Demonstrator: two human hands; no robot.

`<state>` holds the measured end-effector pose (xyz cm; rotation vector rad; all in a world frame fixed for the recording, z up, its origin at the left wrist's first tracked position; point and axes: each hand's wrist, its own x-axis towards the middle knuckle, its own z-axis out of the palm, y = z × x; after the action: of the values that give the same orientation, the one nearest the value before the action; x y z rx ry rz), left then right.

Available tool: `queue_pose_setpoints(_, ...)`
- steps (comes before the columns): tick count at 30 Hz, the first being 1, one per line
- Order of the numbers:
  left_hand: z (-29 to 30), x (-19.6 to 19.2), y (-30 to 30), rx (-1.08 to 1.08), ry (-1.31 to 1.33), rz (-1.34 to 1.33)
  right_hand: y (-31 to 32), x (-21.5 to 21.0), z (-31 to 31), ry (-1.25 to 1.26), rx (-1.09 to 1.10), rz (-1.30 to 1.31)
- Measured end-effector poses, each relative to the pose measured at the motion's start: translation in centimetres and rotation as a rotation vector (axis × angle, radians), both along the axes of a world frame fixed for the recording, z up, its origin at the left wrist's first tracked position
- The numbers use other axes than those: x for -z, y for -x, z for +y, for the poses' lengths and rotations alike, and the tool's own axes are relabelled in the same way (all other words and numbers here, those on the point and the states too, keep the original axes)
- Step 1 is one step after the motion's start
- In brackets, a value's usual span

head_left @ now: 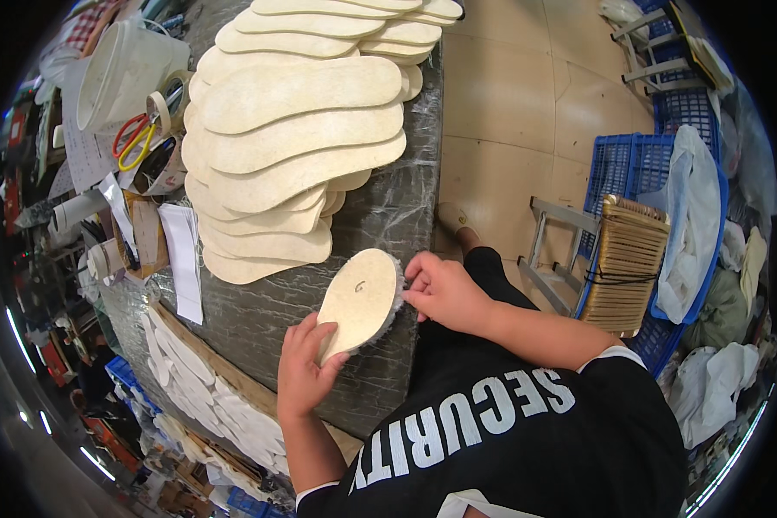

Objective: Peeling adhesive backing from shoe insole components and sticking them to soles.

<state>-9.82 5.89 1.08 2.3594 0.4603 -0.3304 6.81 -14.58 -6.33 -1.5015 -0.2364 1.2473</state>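
Left hand (pixel 305 367) curled, gripping heel of flat cream insole (pixel 359 300); right hand (pixel 445 292) pinching fuzzy, possibly fleece-lined edge. Stacked insoles (pixel 293 129) on grey worktable (pixel 388 216).

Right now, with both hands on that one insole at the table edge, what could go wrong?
The insole rests at the table's edge; the left hand holds its near end and the right hand pinches its fuzzy rim, so a loosened grip could drop it to the floor. The overlapping stack of insoles lies close behind; a sweep of the forearm might push those askew.
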Motion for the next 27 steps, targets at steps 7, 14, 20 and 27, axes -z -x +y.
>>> queue_pose_setpoints(7,0.0,0.2,0.3,-0.030,0.060,0.027,1.1,-0.5,-0.2,0.037,0.016,0.207)
queue_pose_setpoints(14,-0.2,0.6,0.5,-0.037,0.043,0.011,1.7,0.5,0.3,0.015,0.062,0.209)
queue_pose_setpoints(20,-0.9,0.6,0.5,-0.027,-0.042,-0.007,1.8,0.8,-0.2,0.000,0.079,0.180)
queue_pose_setpoints(27,-1.3,1.2,0.7,0.009,-0.123,-0.028,1.9,1.0,-0.4,-0.013,0.082,0.183)
